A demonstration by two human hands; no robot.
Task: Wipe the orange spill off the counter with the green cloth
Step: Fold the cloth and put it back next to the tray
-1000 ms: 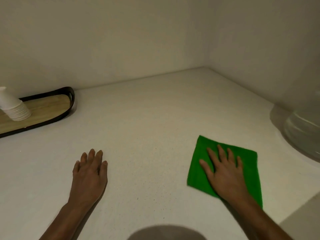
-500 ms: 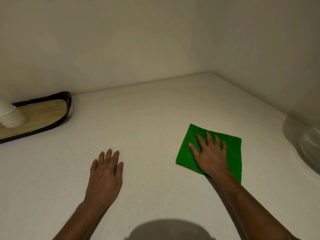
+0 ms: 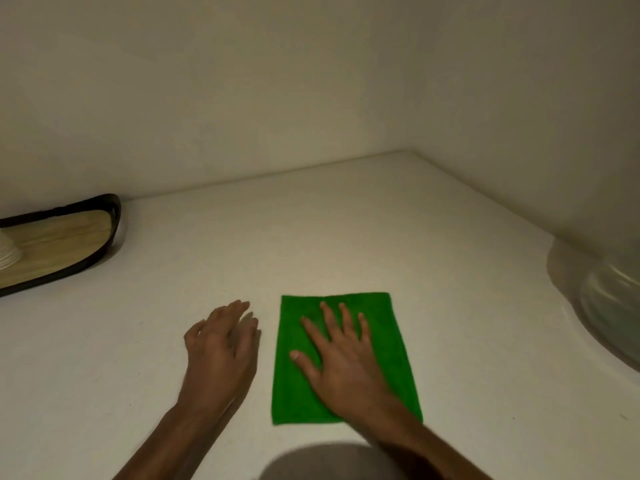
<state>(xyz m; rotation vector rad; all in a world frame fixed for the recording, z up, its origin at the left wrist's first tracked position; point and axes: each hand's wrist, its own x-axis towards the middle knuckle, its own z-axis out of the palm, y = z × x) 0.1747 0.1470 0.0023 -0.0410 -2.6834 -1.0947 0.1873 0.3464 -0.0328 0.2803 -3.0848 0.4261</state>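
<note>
The green cloth (image 3: 386,341) lies flat on the pale counter (image 3: 346,220), near its front. My right hand (image 3: 341,362) presses down on the cloth with the palm flat and the fingers spread. My left hand (image 3: 221,351) rests on the bare counter just left of the cloth, fingers loosely together, holding nothing. No orange spill shows on the visible counter; anything under the cloth is hidden.
A wooden tray with a black rim (image 3: 117,216) sits at the far left with a stack of white cups (image 3: 7,254) on it. A large clear glass vessel (image 3: 609,306) stands at the right edge. Walls close off the back and right.
My right hand has slid the cloth to the left and nearer to me, turning it square to the view. My left hand has moved right, close to the cloth.
</note>
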